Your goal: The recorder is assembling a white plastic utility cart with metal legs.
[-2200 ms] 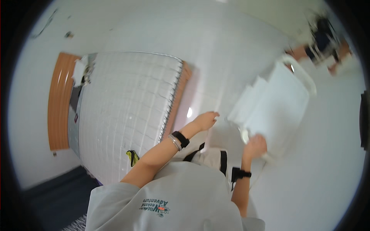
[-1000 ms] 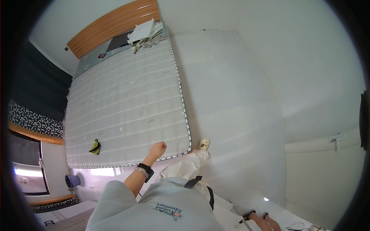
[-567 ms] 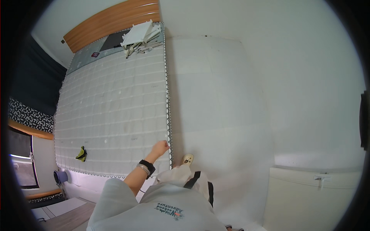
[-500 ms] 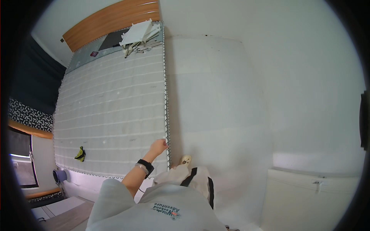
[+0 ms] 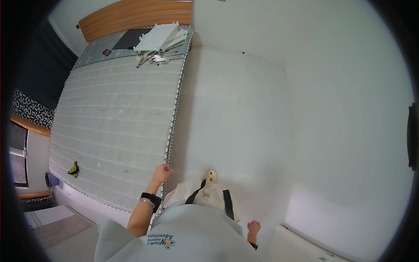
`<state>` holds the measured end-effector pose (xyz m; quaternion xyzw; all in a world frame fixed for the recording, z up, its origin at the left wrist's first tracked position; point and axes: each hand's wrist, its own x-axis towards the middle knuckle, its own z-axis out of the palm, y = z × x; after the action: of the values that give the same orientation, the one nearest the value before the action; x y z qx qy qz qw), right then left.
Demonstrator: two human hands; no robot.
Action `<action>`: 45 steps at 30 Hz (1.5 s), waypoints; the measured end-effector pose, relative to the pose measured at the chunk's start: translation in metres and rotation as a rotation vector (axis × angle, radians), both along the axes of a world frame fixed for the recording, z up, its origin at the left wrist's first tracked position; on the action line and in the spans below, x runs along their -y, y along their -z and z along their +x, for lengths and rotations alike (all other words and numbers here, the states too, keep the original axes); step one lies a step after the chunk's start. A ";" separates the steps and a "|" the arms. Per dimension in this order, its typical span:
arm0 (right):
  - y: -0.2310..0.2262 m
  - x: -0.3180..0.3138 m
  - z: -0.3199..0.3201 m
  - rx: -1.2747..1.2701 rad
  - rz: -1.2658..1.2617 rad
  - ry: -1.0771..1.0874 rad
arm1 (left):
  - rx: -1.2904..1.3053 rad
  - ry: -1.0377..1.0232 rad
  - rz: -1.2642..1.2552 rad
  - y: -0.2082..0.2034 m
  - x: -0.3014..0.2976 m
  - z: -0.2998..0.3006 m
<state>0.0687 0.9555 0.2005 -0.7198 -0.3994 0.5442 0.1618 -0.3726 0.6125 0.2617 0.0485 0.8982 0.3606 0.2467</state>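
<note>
My left hand [image 5: 163, 173], a dark band and a pale bracelet at its wrist, hangs by the right edge of a bed [image 5: 118, 113]. Its fingers are curled in and nothing shows in them. Lower right, beside my body, is my right hand [image 5: 253, 227], small in view, its fingers loosely closed with nothing visible in them. The bed has a pale striped cover with a dark zigzag trim. White panels [image 5: 158, 37] and loose metal tubes [image 5: 166, 57] lie piled at its far end. A yellow-green and black item [image 5: 73, 169] rests near its left side.
A wooden headboard [image 5: 135, 17] closes the far end of the bed. A pale floor strip [image 5: 231, 113] runs between bed and right wall. A cream panel [image 5: 288, 244] stands lower right; a purple bin [image 5: 51, 179] is beyond the bed's left corner.
My view has shifted and turned, so the bed sits further left and slanted. My right hand has come into view at the lower right. My left hand stays closed by the bed edge.
</note>
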 end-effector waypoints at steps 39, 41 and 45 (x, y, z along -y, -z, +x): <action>0.052 -0.333 -1.006 0.363 0.775 -1.275 | -0.459 -0.173 -0.117 0.008 -0.156 -0.696; 0.009 -0.345 -1.102 0.071 0.624 -1.094 | -0.397 -0.239 -0.116 0.003 -0.156 -0.723; -0.032 -0.360 -1.218 -0.048 0.441 -1.023 | 0.167 -0.639 0.217 -0.002 -0.164 -0.789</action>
<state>-1.1492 1.3155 0.2325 -0.3704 -0.7986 0.4733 0.0329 -1.1615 0.7763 0.2636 -0.2389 0.8012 0.5158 0.1872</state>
